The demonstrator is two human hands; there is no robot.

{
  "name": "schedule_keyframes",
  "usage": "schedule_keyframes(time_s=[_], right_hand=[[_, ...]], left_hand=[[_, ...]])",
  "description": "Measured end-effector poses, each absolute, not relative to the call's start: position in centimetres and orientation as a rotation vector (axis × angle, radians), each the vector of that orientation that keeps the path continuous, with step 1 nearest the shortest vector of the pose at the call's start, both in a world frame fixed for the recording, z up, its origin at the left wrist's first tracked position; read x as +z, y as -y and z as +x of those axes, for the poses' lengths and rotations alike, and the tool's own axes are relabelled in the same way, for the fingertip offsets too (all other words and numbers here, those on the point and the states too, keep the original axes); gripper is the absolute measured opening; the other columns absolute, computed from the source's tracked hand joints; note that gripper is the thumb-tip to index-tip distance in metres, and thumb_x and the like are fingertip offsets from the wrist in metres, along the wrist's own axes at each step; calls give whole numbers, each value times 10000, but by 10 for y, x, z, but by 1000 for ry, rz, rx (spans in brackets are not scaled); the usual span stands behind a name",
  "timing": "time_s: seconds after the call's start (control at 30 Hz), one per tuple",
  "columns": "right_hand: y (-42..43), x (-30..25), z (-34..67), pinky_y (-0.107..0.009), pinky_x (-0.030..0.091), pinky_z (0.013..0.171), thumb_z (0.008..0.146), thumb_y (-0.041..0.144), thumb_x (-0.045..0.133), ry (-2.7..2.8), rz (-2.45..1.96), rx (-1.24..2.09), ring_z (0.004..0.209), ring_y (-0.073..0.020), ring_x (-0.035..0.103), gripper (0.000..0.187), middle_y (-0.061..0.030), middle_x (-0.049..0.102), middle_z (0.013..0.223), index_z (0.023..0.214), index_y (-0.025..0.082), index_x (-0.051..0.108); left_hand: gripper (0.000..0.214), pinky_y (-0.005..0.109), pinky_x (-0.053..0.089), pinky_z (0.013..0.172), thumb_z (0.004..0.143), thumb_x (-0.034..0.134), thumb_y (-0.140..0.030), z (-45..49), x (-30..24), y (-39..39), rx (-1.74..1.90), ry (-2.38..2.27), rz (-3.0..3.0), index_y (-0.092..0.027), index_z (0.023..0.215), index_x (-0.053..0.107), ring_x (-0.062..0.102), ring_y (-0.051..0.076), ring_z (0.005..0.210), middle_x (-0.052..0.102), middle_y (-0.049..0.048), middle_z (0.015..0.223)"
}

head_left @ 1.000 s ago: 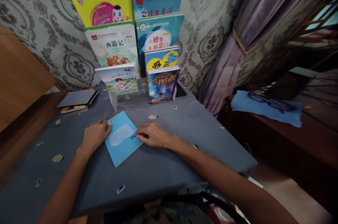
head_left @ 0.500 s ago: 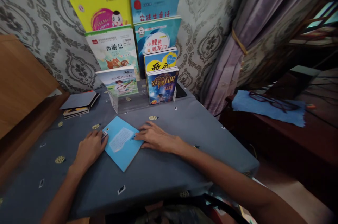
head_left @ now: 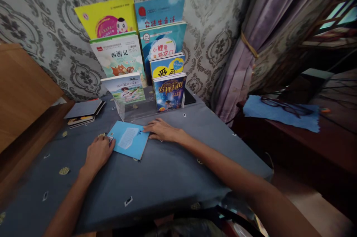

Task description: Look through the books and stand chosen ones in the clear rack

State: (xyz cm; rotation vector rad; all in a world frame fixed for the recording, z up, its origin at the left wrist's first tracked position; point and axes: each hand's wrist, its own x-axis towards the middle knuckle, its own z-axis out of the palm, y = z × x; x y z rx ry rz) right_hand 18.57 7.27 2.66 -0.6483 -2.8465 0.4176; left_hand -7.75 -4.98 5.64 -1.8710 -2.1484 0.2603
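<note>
A thin light-blue book (head_left: 129,139) lies flat, back cover up, on the grey cloth of the table (head_left: 156,177). My left hand (head_left: 97,152) rests at its left corner, fingers curled against the edge. My right hand (head_left: 159,130) lies flat with fingers stretched out, fingertips touching the book's right edge. Just behind stands a clear tiered book stand (head_left: 131,108) with several children's books upright in it, among them a dark-blue fantasy cover (head_left: 169,91) in front.
A small stack of flat books (head_left: 83,111) lies at the back left. A wooden panel (head_left: 19,92) rises on the left. A purple curtain (head_left: 251,43) hangs on the right, with a dark side table holding a blue cloth (head_left: 279,112) and eyeglasses (head_left: 287,105).
Both hands have slid the blue book away from me toward the stand, and it has turned a little clockwise. The view has also shifted back slightly.
</note>
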Motion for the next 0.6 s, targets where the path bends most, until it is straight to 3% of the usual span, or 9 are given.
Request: schedule_keyframes(time_s=[0.17, 0.33, 0.47, 0.6], right_hand=[[-74, 7, 189, -505, 301, 1123, 940, 247, 581, 2680, -676, 572, 1401, -262, 415, 412, -51, 547, 1454, 1349, 294, 583], [-72, -2, 190, -522, 283, 1137, 929, 206, 551, 2594, -682, 610, 1400, -260, 420, 399, -66, 572, 1428, 1321, 252, 612], [-73, -2, 189, -497, 322, 1125, 931, 185, 532, 2556, -688, 622, 1374, -250, 455, 370, -73, 612, 1383, 1282, 230, 644], [-73, -2, 188, -470, 350, 1117, 921, 143, 520, 2529, -695, 608, 1341, -236, 495, 367, -81, 637, 1349, 1249, 214, 670]], left_hand=[[410, 452, 478, 990, 985, 371, -318, -71, 48, 51, 167, 1941, -2133, -98, 1188, 653, 611, 317, 1154, 646, 186, 1243], [569, 425, 409, 1107, 944, 506, -522, -65, 38, 56, -29, 1533, -2705, -223, 1427, 482, 466, 271, 1360, 475, 106, 1504], [588, 424, 404, 1108, 943, 502, -553, -64, 32, 53, -79, 1401, -2766, -263, 1452, 447, 469, 258, 1362, 477, 95, 1506], [547, 445, 436, 1071, 972, 430, -549, -64, 19, 47, -199, 1289, -2692, -221, 1402, 507, 527, 261, 1310, 552, 130, 1434]])
